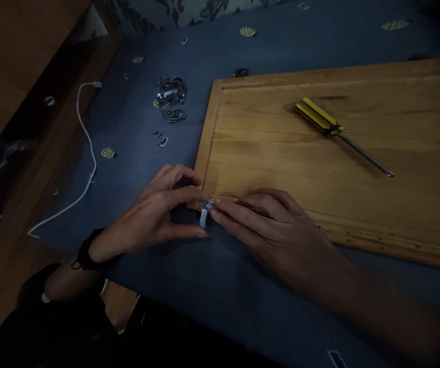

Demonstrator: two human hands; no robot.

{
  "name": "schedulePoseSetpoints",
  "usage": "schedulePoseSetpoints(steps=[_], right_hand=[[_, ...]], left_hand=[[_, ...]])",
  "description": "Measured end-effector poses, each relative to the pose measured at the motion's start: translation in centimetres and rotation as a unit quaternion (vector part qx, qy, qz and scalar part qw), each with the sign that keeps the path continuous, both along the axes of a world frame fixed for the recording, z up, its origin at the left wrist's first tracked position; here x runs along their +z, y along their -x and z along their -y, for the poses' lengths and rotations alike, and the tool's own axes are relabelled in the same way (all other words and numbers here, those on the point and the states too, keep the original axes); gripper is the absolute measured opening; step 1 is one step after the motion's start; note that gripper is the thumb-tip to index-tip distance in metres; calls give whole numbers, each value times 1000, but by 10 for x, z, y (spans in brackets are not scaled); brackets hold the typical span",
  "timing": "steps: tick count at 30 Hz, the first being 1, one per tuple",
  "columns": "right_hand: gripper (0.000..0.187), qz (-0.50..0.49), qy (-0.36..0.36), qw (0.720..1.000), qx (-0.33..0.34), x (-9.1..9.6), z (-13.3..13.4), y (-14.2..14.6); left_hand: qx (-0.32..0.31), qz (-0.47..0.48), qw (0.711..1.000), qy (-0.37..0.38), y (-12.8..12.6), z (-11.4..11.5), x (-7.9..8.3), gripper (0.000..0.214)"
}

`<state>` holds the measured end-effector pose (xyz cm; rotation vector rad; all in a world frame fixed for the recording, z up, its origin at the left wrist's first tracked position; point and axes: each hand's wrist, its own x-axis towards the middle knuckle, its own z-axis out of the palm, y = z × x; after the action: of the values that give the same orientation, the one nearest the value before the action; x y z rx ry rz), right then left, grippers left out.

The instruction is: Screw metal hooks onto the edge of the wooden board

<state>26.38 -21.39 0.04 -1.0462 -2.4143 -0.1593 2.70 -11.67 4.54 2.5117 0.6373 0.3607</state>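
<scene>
A wooden cabinet door [319, 153] lies flat on a blue cloth-covered surface [212, 286]. At its near left corner sits a small metal hinge piece [205, 211]. My left hand [158, 214] pinches it from the left with forefinger and thumb. My right hand [269, 225] rests on the door's near edge, fingertips pressed together against the same metal piece from the right. A yellow-and-black screwdriver [332, 128] lies on the door, away from both hands.
A heap of metal hinges [171, 97] and a few loose screws [160, 138] lie on the cloth to the left of the door. A white cable [89, 153] runs along the left side. Wooden furniture [16, 56] stands at the far left.
</scene>
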Motion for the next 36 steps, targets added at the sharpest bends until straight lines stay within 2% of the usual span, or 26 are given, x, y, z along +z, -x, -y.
schedulePoseSetpoints(steps=[12, 26, 36], right_hand=[[36, 19, 21, 1000, 3, -1, 1, -1], [35, 13, 43, 999, 5, -1, 2, 0], [36, 15, 28, 1000, -3, 2, 0, 1]], left_hand=[[1, 5, 1000, 6, 3, -1, -8, 46], [-5, 10, 1000, 2, 3, -1, -9, 46], [-6, 13, 1000, 5, 4, -1, -8, 46]])
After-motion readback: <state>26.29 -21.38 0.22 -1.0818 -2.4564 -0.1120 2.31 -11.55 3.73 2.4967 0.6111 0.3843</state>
